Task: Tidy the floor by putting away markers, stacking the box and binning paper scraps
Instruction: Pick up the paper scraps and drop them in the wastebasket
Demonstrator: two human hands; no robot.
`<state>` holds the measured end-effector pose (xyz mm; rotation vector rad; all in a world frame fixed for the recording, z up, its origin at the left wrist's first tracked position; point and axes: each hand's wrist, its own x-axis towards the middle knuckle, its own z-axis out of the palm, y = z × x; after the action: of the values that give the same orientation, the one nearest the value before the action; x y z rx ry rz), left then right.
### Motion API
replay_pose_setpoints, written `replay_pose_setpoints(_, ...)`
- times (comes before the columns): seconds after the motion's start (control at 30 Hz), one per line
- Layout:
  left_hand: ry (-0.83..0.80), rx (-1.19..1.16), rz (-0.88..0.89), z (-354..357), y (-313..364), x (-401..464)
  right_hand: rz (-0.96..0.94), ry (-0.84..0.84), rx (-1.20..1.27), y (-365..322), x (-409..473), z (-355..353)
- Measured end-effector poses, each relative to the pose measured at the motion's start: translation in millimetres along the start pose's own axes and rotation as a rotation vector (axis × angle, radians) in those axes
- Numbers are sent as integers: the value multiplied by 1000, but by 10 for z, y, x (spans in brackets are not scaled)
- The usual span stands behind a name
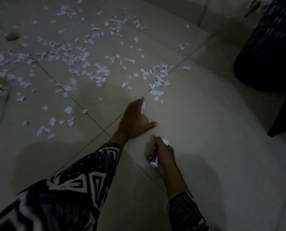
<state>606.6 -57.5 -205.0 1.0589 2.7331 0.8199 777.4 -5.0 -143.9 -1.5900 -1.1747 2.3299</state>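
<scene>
Dim, grainy pic; soft shadows are pooling on floor [205, 114] nr bottom, left edge is blurring, w/ wide-angle bending at corners.

Floor [205, 130]: pale square tiles w/ thin dark grout lines running diagonally, dim light. Paper scraps [82, 60], white, torn, strewn thick from 9 to 12 o'clock, thinning toward centre; a smaller cluster [159, 75] at about 12–1 o'clock along a grout line, w/ one bigger scrap [157, 92] just below it. A few loose bits at 8 o'clock. Small brownish lump [12, 36] at 10 o'clock, too blurred to tell what. Dark basket [269, 47] w/ perforated wall stands on the tiles at 2 o'clock. Left hand [135, 121] rests edge-on on the floor at centre, fingers straight, one scrap touching its fingertips. Greenish blur at 9 o'clock, unclear.
</scene>
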Motion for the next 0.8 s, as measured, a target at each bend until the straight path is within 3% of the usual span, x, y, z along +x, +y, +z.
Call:
replay_pose_setpoints(0.13, 75, 73, 86, 73, -21, -37, -1, -16, -10, -15, -2, 22)
replay_pose_setpoints(0.3, 162, 28, 30, 55, 35, -82, 8, -18, -54, -63, 11, 29)
replay_pose_setpoints(0.57, 281, 204, 44, 35, 111, -137, 18, -44, -33, -67, -17, 17)
replay_pose_setpoints(0.8, 199, 337, -90, -18, 197, -107, 20, -42, -12, -88, -22, 17)
